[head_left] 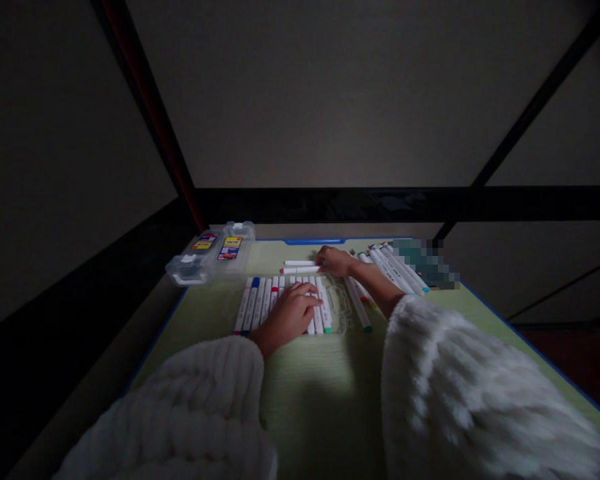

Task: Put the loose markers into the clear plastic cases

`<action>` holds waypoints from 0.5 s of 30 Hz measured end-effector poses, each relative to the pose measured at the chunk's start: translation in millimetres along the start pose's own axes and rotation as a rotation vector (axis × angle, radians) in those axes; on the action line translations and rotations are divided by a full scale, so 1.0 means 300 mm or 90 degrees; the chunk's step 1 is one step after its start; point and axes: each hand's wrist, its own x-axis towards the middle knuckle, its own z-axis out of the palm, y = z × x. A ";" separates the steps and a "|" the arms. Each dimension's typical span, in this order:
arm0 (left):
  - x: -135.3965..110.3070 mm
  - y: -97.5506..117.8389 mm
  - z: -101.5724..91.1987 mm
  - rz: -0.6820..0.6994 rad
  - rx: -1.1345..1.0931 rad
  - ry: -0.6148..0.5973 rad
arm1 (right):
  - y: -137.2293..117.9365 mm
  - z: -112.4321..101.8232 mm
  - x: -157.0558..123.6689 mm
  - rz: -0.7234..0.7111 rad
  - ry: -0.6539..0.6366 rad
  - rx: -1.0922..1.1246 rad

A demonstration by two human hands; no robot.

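Observation:
A row of white markers (251, 307) with coloured ends lies side by side on a clear plastic tray (341, 307). My left hand (293, 308) rests over the right part of this row, fingers loosely stretched across the markers and covering some of them. Behind the row, my right hand (334, 261) is bent down with its fingers closed at the right end of a white marker with a pink tip (299, 270). Another white marker (300, 263) lies just behind it, its right end by the same hand. The fingertips of my right hand are partly hidden.
Several loose markers (393, 267) lie in a pile at the right, near a blurred dark green patch (423, 260). A marker with a green end (360, 307) lies under my right forearm. A clear plastic case (193, 267) with labels stands at the back left of the green table (310, 413).

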 end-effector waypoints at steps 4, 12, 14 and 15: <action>0.000 0.000 0.002 0.002 0.001 0.003 | -0.009 -0.006 -0.012 0.015 0.024 0.006; 0.003 -0.001 0.002 0.000 0.000 0.001 | -0.007 -0.022 -0.060 0.009 0.100 0.071; 0.004 -0.004 0.004 0.001 -0.002 0.004 | -0.011 -0.025 -0.086 0.002 0.123 0.094; 0.004 -0.005 0.006 0.002 -0.005 0.006 | -0.014 -0.027 -0.100 -0.004 0.134 0.106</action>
